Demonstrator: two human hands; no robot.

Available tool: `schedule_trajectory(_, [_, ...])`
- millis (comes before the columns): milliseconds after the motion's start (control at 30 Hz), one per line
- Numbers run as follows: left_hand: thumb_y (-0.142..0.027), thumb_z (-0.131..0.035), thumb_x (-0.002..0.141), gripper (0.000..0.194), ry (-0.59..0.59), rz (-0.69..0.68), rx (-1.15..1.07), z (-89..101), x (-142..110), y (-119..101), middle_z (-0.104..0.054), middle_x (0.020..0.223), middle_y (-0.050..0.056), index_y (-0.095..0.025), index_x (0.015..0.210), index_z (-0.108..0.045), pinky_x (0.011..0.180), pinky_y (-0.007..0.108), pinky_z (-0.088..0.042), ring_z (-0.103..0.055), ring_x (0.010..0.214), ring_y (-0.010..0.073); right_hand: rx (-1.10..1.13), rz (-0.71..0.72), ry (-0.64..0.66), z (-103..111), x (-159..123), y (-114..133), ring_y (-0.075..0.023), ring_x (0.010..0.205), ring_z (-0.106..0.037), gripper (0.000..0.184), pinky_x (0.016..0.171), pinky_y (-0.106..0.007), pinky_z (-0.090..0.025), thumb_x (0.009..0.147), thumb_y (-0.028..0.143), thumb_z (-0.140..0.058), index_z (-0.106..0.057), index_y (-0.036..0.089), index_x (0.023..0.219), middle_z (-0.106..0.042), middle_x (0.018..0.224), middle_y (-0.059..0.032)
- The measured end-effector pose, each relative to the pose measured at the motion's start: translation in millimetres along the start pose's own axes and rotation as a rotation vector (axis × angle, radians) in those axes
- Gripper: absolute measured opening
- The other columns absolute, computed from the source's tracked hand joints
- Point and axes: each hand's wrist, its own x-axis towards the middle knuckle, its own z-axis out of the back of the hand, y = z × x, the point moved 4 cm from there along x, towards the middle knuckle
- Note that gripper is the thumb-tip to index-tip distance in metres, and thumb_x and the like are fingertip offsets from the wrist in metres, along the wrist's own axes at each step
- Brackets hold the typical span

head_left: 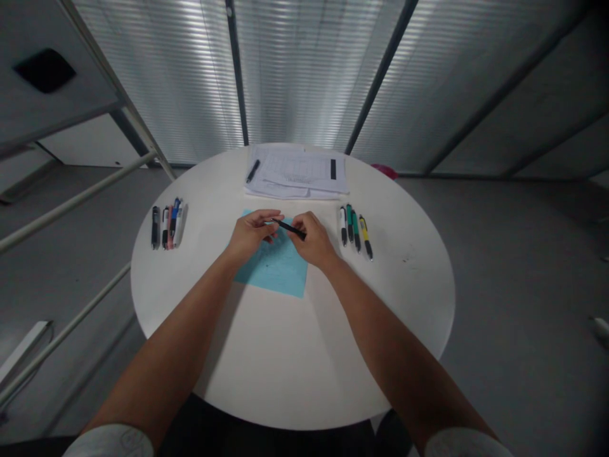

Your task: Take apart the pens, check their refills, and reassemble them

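A black pen (291, 229) is held above a light blue sheet of paper (278, 276), slanting down to the right. My right hand (313, 240) is closed around its thicker, right end. At the thin left end, the thumb and fingers of my left hand (252, 235) pinch the tip; whether a small part sits between them is too fine to make out. Faint marks show on the blue sheet, which lies flat under both hands and is partly covered by them.
On the round white table (295, 362), several pens (171, 222) lie at the left. To the right are a white pen (343, 225), green pens (356, 230) and a yellow pen (366, 237). Behind, a paper stack (295, 171) carries another black pen (253, 171). Metal rails (80, 198) stand left.
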Motion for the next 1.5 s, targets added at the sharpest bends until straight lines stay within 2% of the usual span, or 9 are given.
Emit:
schedule_trajectory(233, [-0.037,-0.081,0.068,0.040,-0.036,0.036,-0.046,-1.4,-0.2,0.8,-0.073,0.106,0.011,-0.016,0.101,-0.070,0.049,0.025,-0.047,-0.061,0.058,0.0107,-0.008,-0.002,0.019,-0.8,0.5,0.9,-0.0172,0.083,-0.060,0.007,0.075,-0.031,-0.049,0.089,0.029,-0.062,-0.060,0.022,0.092,-0.060,0.090,-0.0027])
schedule_trajectory(433, [-0.036,-0.080,0.069,0.032,-0.099,0.059,-0.063,-1.0,1.8,2.7,-0.072,0.093,0.009,-0.016,0.090,-0.065,0.048,0.026,-0.048,-0.061,0.058,0.0124,-0.065,0.030,0.071,0.5,-0.1,6.5,-0.0183,0.091,-0.062,0.027,0.082,-0.032,-0.050,0.098,0.040,-0.049,-0.068,0.025,0.108,-0.066,0.097,-0.0049])
schedule_trajectory(600, [-0.035,-0.082,0.067,0.029,-0.098,0.108,-0.076,0.1,2.5,4.8,-0.065,0.076,0.005,-0.014,0.077,-0.066,0.049,0.025,-0.047,-0.059,0.059,0.0119,-0.082,0.004,0.043,1.3,-0.5,6.0,-0.0185,0.092,-0.063,0.029,0.083,-0.031,-0.049,0.097,0.042,-0.049,-0.068,0.025,0.110,-0.066,0.098,-0.0053])
schedule_trajectory(900, [-0.031,-0.080,0.070,0.029,0.037,0.107,-0.130,0.5,1.6,5.7,-0.070,0.111,0.011,-0.017,0.094,-0.075,0.054,0.024,-0.049,-0.063,0.071,0.0123,0.025,-0.125,0.122,-0.8,-1.2,1.8,-0.0157,0.072,-0.060,0.027,0.071,-0.029,-0.045,0.098,0.043,-0.043,-0.061,0.023,0.100,-0.064,0.079,-0.0002])
schedule_trajectory(1033, [-0.030,-0.080,0.071,0.027,0.004,0.115,-0.166,0.1,1.0,4.1,-0.070,0.115,0.012,-0.017,0.093,-0.075,0.053,0.022,-0.048,-0.063,0.069,0.0114,-0.003,-0.116,0.046,0.2,-1.3,0.2,-0.0171,0.079,-0.060,0.024,0.073,-0.031,-0.047,0.087,0.040,-0.061,-0.057,0.024,0.104,-0.064,0.094,-0.0022])
schedule_trajectory(1133, [-0.029,-0.080,0.070,0.025,-0.026,0.110,-0.193,0.8,1.5,2.2,-0.070,0.115,0.011,-0.018,0.092,-0.075,0.051,0.021,-0.047,-0.062,0.068,0.0105,-0.038,-0.070,0.057,-0.6,-0.3,1.3,-0.0189,0.089,-0.060,0.017,0.080,-0.033,-0.047,0.093,0.037,-0.054,-0.060,0.024,0.101,-0.064,0.098,-0.0042])
schedule_trajectory(1233, [-0.029,-0.080,0.070,0.025,-0.048,0.110,-0.210,1.8,1.6,0.6,-0.070,0.113,0.010,-0.018,0.092,-0.075,0.050,0.021,-0.047,-0.061,0.067,0.0098,-0.040,-0.045,0.108,-2.3,-0.1,2.6,-0.0196,0.092,-0.060,0.025,0.084,-0.034,-0.046,0.099,0.038,-0.043,-0.063,0.024,0.102,-0.064,0.097,-0.0056])
schedule_trajectory(1367, [-0.029,-0.080,0.071,0.026,-0.068,0.105,-0.212,3.1,1.0,-1.3,-0.069,0.116,0.011,-0.016,0.092,-0.074,0.050,0.020,-0.047,-0.061,0.068,0.0092,-0.010,-0.088,0.077,-2.3,-0.5,0.2,-0.0201,0.094,-0.060,0.024,0.081,-0.033,-0.048,0.093,0.040,-0.055,-0.059,0.024,0.109,-0.064,0.105,-0.0059])
schedule_trajectory(1500, [-0.028,-0.079,0.072,0.024,-0.095,0.103,-0.244,5.8,1.7,-1.3,-0.068,0.120,0.010,-0.017,0.092,-0.073,0.050,0.019,-0.047,-0.060,0.068,0.0087,-0.010,-0.072,0.049,-1.0,0.4,0.5,-0.0192,0.090,-0.060,0.018,0.080,-0.033,-0.047,0.093,0.039,-0.053,-0.059,0.022,0.097,-0.064,0.097,-0.0051])
